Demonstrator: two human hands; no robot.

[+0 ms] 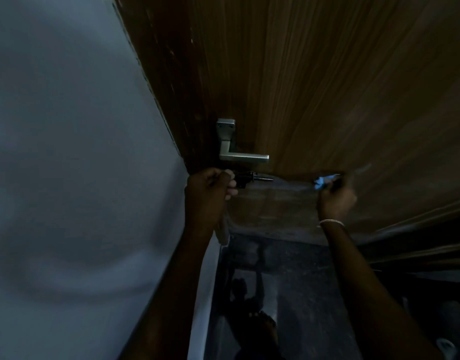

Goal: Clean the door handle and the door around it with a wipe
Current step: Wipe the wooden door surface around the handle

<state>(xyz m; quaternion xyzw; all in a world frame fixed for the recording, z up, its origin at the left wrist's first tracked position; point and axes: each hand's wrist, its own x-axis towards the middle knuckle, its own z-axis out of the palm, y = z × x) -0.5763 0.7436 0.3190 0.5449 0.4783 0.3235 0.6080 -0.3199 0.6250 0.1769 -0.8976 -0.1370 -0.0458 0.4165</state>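
Note:
A silver lever door handle [239, 157] on its square plate sits on the brown wooden door [327, 100], near the door's left edge. Just below the handle is a dark latch bolt [252, 178]. My left hand [210, 196] is closed in a fist beside the bolt's left end; what it grips is hidden. My right hand [335, 198], with a bracelet on the wrist, pinches a pale blue wipe [323, 181] against the door, to the right of and below the handle. The right hand is blurred.
A pale grey wall [67, 178] fills the left side and meets the door frame. Below lies a dark glossy floor [288, 294] with my bare foot [262, 326] on it. Dark ledges or steps run at the lower right.

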